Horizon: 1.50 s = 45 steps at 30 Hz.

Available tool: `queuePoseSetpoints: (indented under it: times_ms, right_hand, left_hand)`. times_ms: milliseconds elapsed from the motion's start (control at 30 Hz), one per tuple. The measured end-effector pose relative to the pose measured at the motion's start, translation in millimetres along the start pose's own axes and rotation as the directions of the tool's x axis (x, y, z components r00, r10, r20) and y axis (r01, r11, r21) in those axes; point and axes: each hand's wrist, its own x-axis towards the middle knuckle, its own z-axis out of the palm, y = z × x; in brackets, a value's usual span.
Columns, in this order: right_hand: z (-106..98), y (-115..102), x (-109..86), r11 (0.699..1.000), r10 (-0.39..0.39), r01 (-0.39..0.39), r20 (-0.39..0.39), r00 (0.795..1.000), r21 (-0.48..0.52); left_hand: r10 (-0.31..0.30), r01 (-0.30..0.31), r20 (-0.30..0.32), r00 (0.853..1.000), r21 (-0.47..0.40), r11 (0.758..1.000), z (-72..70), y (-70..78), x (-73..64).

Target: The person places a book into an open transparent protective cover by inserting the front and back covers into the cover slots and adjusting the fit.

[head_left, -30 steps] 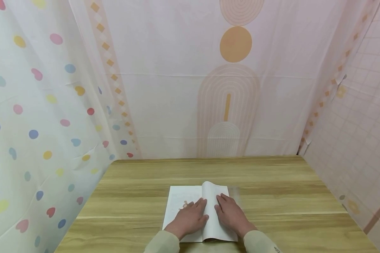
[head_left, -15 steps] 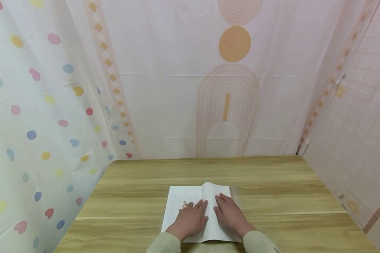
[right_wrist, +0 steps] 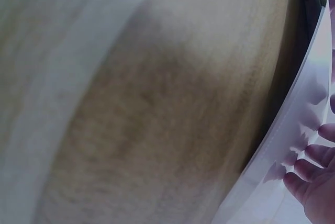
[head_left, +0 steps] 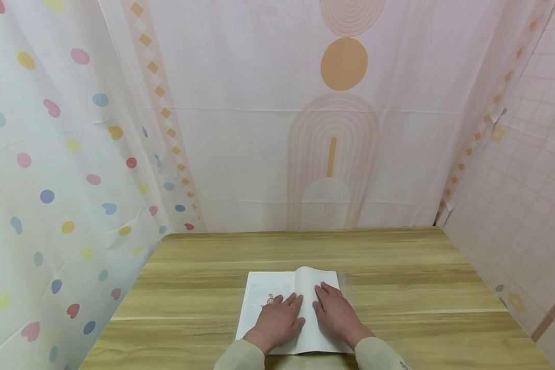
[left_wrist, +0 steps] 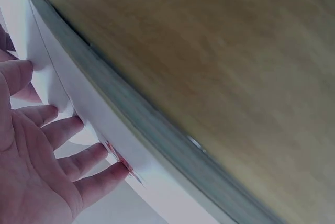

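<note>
An open book (head_left: 312, 329) with white pages lies on the wooden table, near its front edge. Its left page carries a small printed figure (head_left: 270, 299), partly covered by fingers. My left hand (head_left: 279, 321) rests on the left page with fingers extended, the thumb beside the center fold. On the right page, which bulges up near the fold, my right hand (head_left: 336, 311) lies with its fingers stretched out. In the left wrist view the fingertips of my left hand (left_wrist: 47, 156) touch the page. My right hand (right_wrist: 316, 177) appears at the edge of the right wrist view, fingers against the paper.
The wood-grain table (head_left: 189, 288) extends around the book on all sides. A patterned curtain (head_left: 240, 154) hangs behind it. Another curtain with colored dots (head_left: 83, 205) is on the left, and a grid-patterned one (head_left: 527, 205) on the right.
The right page has spread slightly outward to the right under my right hand. My left hand has shifted very slightly; both hands stay on the pages.
</note>
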Motion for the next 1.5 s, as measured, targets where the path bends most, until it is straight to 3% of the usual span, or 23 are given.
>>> queuePoseSetpoints:
  times_ms: [333, 1233, 1500]
  right_hand:
    - [-0.4, 0.4, 0.7, 1.0, -0.01, 0.01, 0.008, 1.0, -0.017]
    - [2.2, 1.8, 1.4, 0.996, -0.02, 0.027, 0.073, 0.997, -0.089]
    - [1.9, 1.1, -0.8, 0.986, -0.077, 0.087, 0.077, 0.994, -0.142]
  left_hand:
    - [0.0, 0.0, -0.009, 1.0, 0.081, 0.997, 4.6, 1.5, 2.3]
    - [0.016, -0.013, -0.015, 1.0, 0.179, 0.984, 4.3, 8.1, 5.4]
    - [0.014, -0.012, -0.014, 1.0, 0.176, 0.984, 4.0, 9.4, 6.0]
